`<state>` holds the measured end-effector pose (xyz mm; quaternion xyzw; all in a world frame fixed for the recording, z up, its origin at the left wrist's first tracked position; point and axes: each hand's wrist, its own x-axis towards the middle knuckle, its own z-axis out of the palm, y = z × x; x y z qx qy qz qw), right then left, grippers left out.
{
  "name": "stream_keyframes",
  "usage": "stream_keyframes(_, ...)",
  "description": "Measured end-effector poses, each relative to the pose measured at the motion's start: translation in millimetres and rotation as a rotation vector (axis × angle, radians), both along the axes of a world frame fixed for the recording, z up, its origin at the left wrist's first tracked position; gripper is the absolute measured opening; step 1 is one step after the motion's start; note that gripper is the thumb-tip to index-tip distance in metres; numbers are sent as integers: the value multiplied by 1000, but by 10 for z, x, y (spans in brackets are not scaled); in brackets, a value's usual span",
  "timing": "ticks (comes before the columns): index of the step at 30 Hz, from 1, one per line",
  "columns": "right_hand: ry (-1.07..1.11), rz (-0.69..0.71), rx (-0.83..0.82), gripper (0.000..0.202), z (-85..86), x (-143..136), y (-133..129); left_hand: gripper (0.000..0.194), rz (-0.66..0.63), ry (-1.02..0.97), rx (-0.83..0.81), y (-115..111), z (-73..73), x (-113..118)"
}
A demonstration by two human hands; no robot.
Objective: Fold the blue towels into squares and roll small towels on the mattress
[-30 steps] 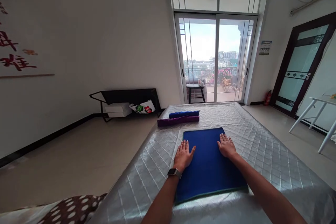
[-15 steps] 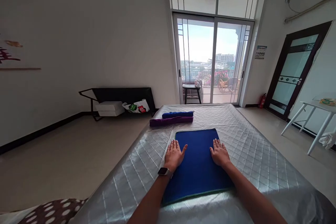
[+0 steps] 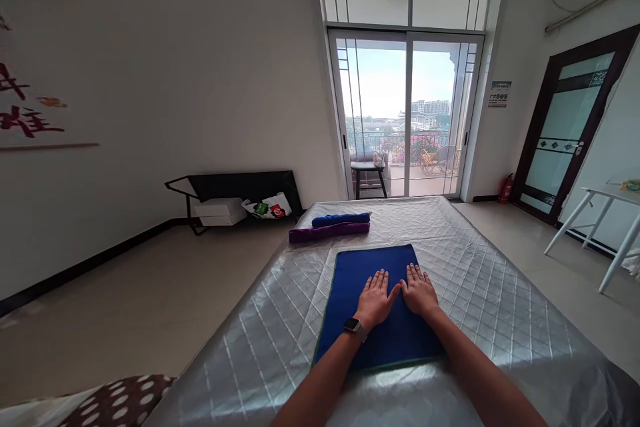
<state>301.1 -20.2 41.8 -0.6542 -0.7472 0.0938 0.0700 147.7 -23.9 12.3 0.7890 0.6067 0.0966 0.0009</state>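
A blue cloth (image 3: 345, 287) with a green edge lies flat on the silver quilted cover (image 3: 260, 333). My left hand (image 3: 376, 299) rests palm down near the middle of the cloth, fingers spread, a dark watch on its wrist. Flat on the cloth's right side is my right hand (image 3: 419, 291), its fingers stretched out. The two thumbs almost meet. Beyond the cloth, to the left, a rolled blue cloth (image 3: 340, 219) lies behind a rolled purple cloth (image 3: 330, 232).
A black folded frame (image 3: 245, 187) with white boxes (image 3: 220, 211) and a printed bag (image 3: 270, 207) stands by the left wall. A white table (image 3: 613, 193) is at the right. Brown dotted fabric (image 3: 120, 400) shows at the lower left.
My left hand has slid right, from the cloth's left edge to its middle, close to my right hand. My right hand has stayed in about the same place. The view has shifted slightly.
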Motion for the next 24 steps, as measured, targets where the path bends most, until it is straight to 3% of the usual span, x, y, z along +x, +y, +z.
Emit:
stream_keyframes(6, 10, -12, -7, 65, 4, -7, 2, 81, 173, 45, -13, -138, -85, -826)
stream_keyframes(9, 18, -14, -5, 65, -5, -4, 14, 81, 208, 29, 12, -205, -137, -1047)
stream_keyframes(14, 10, -6, -20, 65, 41, 27, -33, 85, 216, 30, 3, -228, -153, -1063)
stream_keyframes(24, -14, 37, -29, 65, 58, 103, -378, 86, 207, -2, 23, -177, -208, -1057)
